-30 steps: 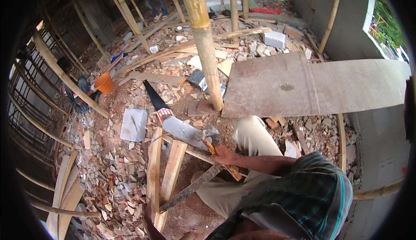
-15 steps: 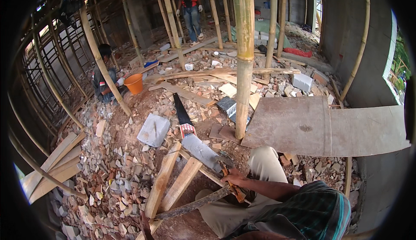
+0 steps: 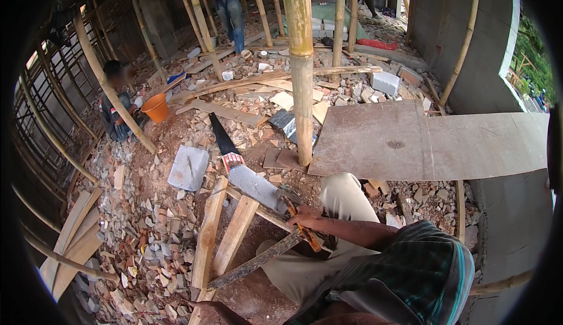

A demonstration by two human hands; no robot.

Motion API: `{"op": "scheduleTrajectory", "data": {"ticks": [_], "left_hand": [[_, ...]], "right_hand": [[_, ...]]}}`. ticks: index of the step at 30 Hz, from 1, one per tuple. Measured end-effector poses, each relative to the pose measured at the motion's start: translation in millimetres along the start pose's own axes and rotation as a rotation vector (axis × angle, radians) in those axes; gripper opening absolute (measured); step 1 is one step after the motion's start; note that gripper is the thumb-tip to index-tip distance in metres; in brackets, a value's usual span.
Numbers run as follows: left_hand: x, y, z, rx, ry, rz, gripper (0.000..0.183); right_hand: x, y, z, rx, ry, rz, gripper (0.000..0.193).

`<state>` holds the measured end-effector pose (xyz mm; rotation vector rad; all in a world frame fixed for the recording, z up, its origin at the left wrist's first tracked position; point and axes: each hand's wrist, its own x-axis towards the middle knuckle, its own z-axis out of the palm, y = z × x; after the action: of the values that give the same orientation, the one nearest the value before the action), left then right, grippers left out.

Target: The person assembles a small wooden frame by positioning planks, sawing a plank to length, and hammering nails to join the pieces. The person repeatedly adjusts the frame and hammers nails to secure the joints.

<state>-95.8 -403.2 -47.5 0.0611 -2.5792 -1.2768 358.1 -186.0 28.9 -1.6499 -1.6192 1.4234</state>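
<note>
My right hand point(image 3: 305, 215) is closed around an orange-brown handled tool point(image 3: 308, 237) whose kind I cannot make out. It is over the upper end of a dirty, dark wooden strip point(image 3: 258, 260), beside my bent knee. At the bottom, my left hand point(image 3: 205, 310) lies over the lower end of the boards, its fingers apart. Two pale wooden boards point(image 3: 210, 231) point(image 3: 236, 234) lean in a narrow V. Behind them a grey block point(image 3: 255, 185) lies next to a handsaw point(image 3: 223, 137) with a black blade and a red-and-white handle.
Rubble covers the ground. Bamboo poles point(image 3: 302, 90) stand around, one close ahead. A large brown panel point(image 3: 375, 137) lies at right, a grey block point(image 3: 188, 167) at left. Beyond are an orange bucket point(image 3: 155, 108), a crouching person point(image 3: 116, 114) and a standing person point(image 3: 229, 11).
The view has shifted, so the scene sits higher and further left. My left hand has come further into view at the boards' lower end. The standing person has brought both hands together.
</note>
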Motion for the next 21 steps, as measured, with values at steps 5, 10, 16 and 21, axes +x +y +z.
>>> {"op": "scheduleTrajectory", "data": {"ticks": [5, 10, 16, 21], "left_hand": [[-1, -41, 23, -0.156, -0.197, 0.018, 0.065], [49, -135, 46, -0.617, -0.384, -0.512, 0.063], [149, -143, 60, -1.28, -0.362, -0.983, 0.061], [206, -67, 16, -1.529, -0.508, -0.939, 0.053]], "right_hand": [[6, 3, -2, 0.035, -0.039, -0.085, 0.043], [-2, -1, 7, 0.059, -0.09, -0.02, 0.035], [-31, -42, 17, 0.045, -0.087, -0.15, 0.022], [-50, -114, -3, 0.189, -0.132, -0.283, 0.024]]}}
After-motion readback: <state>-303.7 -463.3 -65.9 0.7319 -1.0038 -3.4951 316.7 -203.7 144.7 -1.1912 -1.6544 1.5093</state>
